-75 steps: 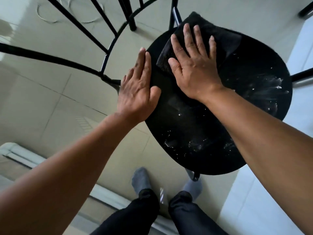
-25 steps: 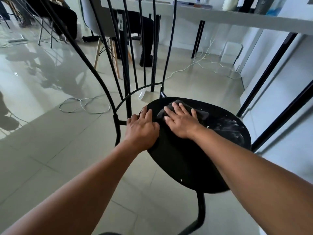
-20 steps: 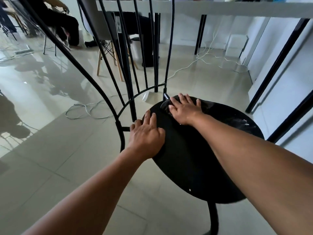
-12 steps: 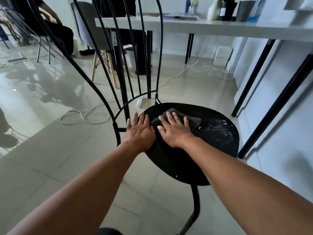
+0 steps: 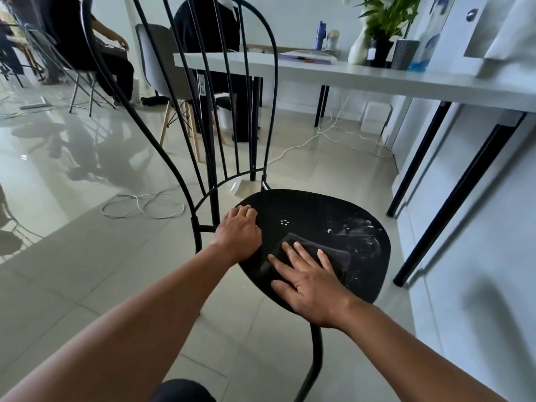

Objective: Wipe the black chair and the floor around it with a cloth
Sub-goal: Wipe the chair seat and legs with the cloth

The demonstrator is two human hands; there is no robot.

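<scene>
1. Black chair (image 5: 293, 210): thin metal-rod frame, arched spindle back, smooth rounded seat; stands upright on glossy pale floor tiles (image 5: 87, 256), back toward the far left.
2. White powdery smears (image 5: 359, 230): on the seat's right side.
3. Cloth (image 5: 324, 253): dark, soft, folded flat; lies on the near half of the seat, long axis running left to right.
4. Right hand (image 5: 307, 282): grip apart, straight spread fingers pressing flat on the cloth.
5. Left hand (image 5: 239, 236): fingers curled over the seat's left edge, beside the back frame.
6. White surface (image 5: 377, 76): behind, carrying a potted plant (image 5: 383, 27).
</scene>
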